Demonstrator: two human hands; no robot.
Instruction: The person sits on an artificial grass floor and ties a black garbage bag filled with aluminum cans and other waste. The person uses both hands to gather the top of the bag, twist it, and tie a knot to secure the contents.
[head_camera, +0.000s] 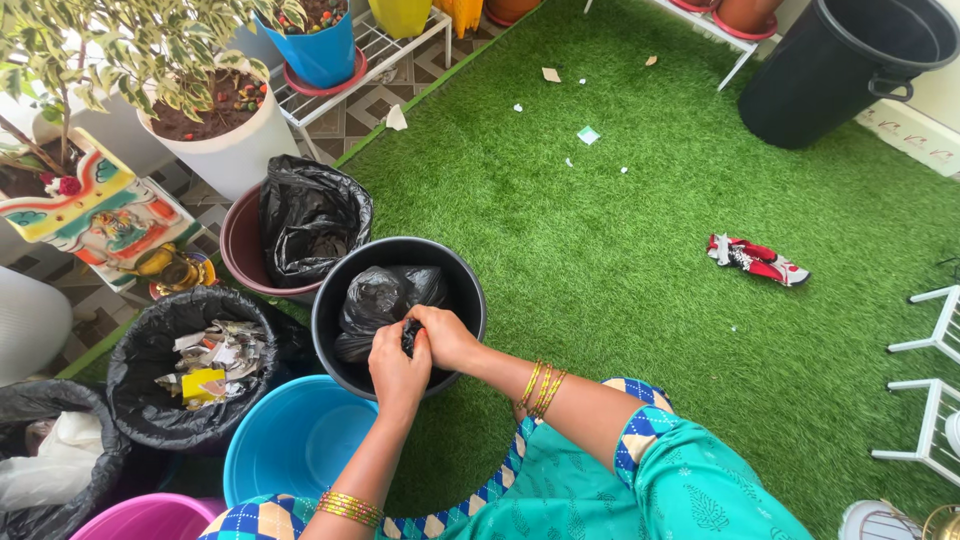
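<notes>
Both hands meet over the black bucket: the left hand and the right hand are closed, pinching the gathered neck of the black plastic bag between them. The bag sits inside the bucket, its bulk lying just beyond the fingers, away from the person, with both hands equally near. Around it stand a blue tub, a lined bin of paper scraps and a maroon pot on the green turf.

Teal printed tunic, sleeve cuffs trimmed in blue-cream checks; gold bangles stacked on both wrists (several each).
</notes>
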